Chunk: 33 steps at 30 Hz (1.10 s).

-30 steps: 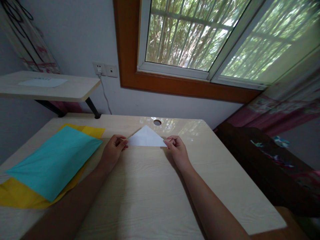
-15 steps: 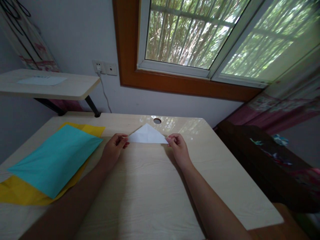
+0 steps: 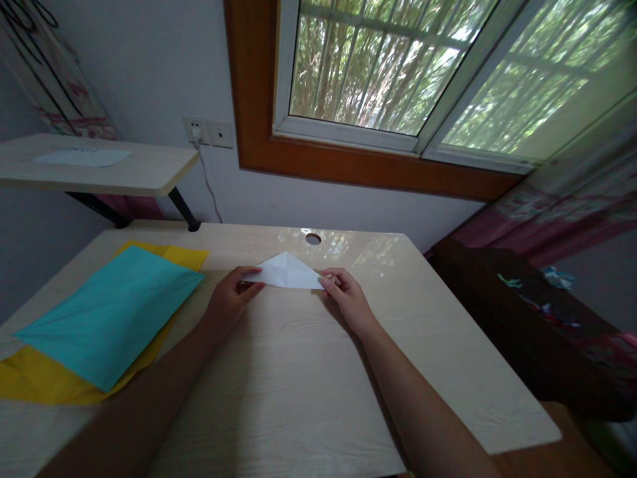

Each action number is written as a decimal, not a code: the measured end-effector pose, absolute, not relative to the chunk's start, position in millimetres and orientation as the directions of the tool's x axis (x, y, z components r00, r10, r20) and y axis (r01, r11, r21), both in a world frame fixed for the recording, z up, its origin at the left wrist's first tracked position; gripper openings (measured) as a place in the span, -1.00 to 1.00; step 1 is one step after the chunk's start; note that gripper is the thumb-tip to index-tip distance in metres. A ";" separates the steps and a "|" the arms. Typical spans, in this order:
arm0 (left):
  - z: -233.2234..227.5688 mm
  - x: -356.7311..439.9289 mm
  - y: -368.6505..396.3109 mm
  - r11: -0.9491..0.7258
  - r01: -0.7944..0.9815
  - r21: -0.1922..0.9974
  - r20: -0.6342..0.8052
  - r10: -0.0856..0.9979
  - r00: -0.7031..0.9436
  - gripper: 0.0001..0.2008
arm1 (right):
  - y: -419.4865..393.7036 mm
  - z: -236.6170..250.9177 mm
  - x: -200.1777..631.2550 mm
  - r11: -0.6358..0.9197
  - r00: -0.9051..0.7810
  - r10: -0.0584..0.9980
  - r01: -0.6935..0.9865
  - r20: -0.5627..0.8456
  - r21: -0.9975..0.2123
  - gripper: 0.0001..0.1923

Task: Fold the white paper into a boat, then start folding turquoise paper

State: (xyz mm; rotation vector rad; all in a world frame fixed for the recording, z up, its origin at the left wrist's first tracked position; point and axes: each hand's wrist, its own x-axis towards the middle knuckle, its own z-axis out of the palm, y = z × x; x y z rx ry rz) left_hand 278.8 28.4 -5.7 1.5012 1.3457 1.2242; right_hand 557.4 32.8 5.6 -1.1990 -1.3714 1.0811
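Between both hands on the worktop (image 3: 298, 372), white folded paper triangle (image 3: 284, 273), long edge running hand to hand, apex pointing away toward the window, left hand (image 3: 229, 299) pinching its left corner, right hand (image 3: 346, 297) pinching its right, teal sheet (image 3: 109, 312) left of the left hand.

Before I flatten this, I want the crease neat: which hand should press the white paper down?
Probably the right hand: its fingers pinch only the white paper's corner, so they can slide, while the left hand already rests on its corner, anchoring it.
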 end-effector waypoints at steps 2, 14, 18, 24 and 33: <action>-4.8 278.9 27.6 -0.159 0.277 0.948 0.170 0.985 -0.017 -0.53 | 32.5 7.2 557.4 0.136 -0.023 0.991 0.124 0.134 -0.983 -0.66; 1.3 278.9 25.6 -0.094 0.272 0.958 0.121 0.989 -0.083 -0.50 | 31.1 3.8 560.3 0.172 -0.021 0.985 0.098 0.171 -0.980 -0.79; 1.4 279.2 25.8 -0.072 0.300 0.951 0.099 0.992 -0.074 -0.47 | 30.8 4.1 559.9 0.182 0.000 0.983 0.093 0.183 -0.979 -0.83; 2.3 279.6 25.4 -0.122 0.412 0.903 0.171 0.982 -0.083 -0.49 | 29.3 5.8 559.6 0.191 0.029 0.981 0.072 0.194 -0.979 -0.81; -5.3 280.2 27.3 -0.269 0.445 0.854 0.282 0.959 0.038 -0.56 | 30.7 -1.8 564.5 0.235 -0.021 0.972 0.012 0.234 -0.972 -0.84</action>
